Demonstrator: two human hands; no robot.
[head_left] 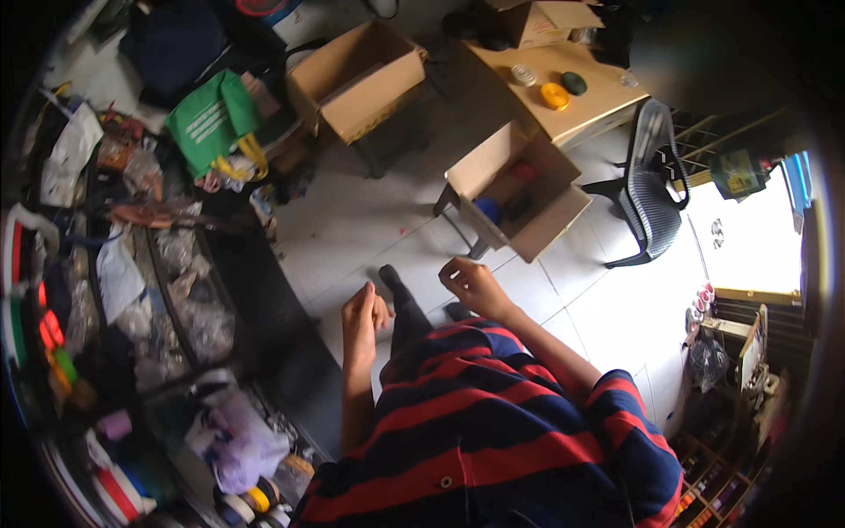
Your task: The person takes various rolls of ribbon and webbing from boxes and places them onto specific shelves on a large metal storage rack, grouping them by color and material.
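My left hand [359,319] is held up in front of my body, above the tiled floor. Its fingers are loosely curled in, the thumb lies along the top, and no object shows in it. To its right, my right hand [470,285] is raised as well, with its fingers bent toward the thumb and nothing visible between them. The two hands are apart and touch nothing. Nearest to the right hand is an open cardboard box [539,231] on a dark stool, with a blue thing [487,209] and a red thing [525,171] inside.
Another open cardboard box [374,95] stands farther back, beside a green bag [211,123]. A wooden table [607,92] carries yellow, white and dark green rolls. A black chair [653,198] stands right of the near box. Shelves with plastic bags [207,330] line the left.
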